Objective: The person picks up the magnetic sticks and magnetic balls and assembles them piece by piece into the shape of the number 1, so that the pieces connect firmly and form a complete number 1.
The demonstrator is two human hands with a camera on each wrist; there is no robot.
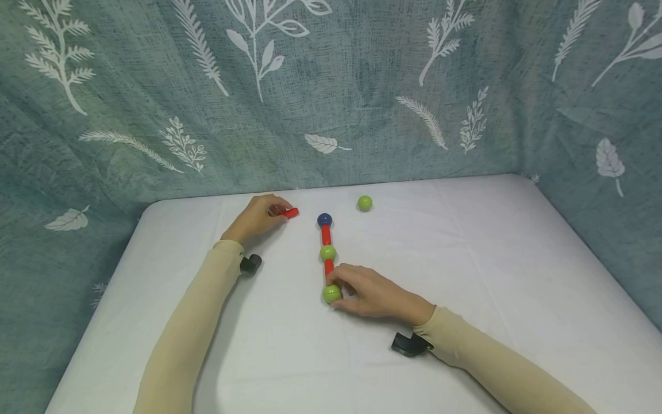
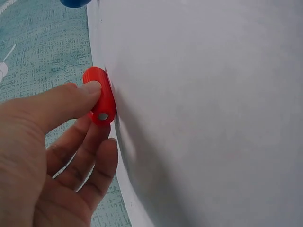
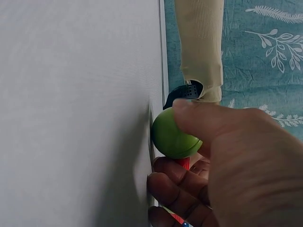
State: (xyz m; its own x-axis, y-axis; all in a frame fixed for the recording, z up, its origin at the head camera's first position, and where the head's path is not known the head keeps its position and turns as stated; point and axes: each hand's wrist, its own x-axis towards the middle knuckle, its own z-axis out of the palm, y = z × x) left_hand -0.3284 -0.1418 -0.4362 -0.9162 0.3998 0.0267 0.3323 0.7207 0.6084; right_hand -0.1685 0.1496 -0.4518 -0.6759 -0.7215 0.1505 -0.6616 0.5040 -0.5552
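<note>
My left hand pinches a short red rod between thumb and fingers near the table's far edge. A round silvery disc shows in the rod's end in the left wrist view. In the middle lies a straight chain: a dark blue ball, a red rod, a green ball, another red rod and a nearer green ball. With thumb and fingers, my right hand holds that nearer green ball, partly covering the rod beside it.
A loose green ball lies toward the back, right of the chain. White cloth covers the table. Behind it hangs a teal curtain with white leaf prints. Both wrists carry black camera mounts.
</note>
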